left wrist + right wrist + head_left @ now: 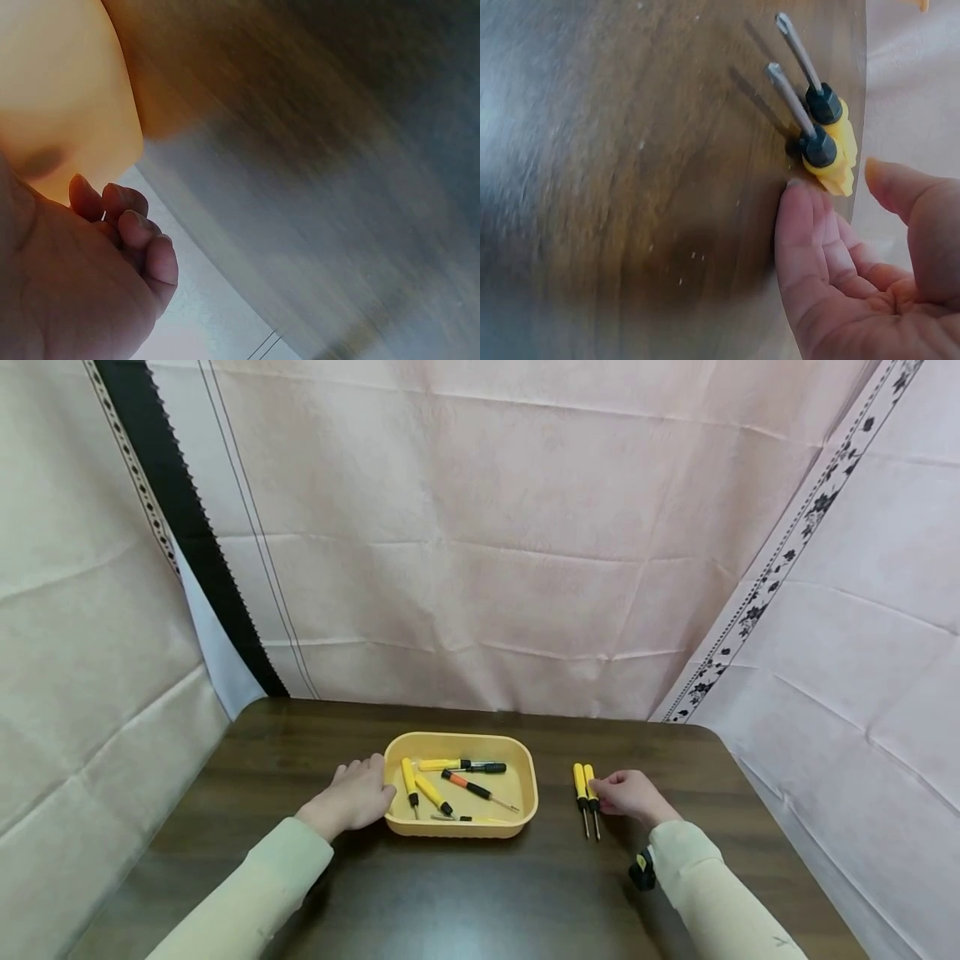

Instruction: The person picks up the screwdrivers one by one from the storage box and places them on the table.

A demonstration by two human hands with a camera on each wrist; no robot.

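Observation:
A pale yellow plastic tray (517, 827) holds several screwdrivers, most with yellow and black handles and one with an orange and black handle (467, 782). My left hand (358, 793) holds the tray's left side, thumb at the rim and the curled fingers outside the wall. Right of the tray, two yellow-handled screwdrivers lie side by side with their shafts toward me, the left one (580, 781) and the right one (590, 783). At the right one's handle is my right hand (633, 795). In the right wrist view its fingertips touch that handle, while the thumb stands apart.
Dark wood-grain table (480, 893) bears everything. Pale cloth (480, 543) hangs behind the far edge and along both sides. A small black device (642, 870) is strapped to the right wrist.

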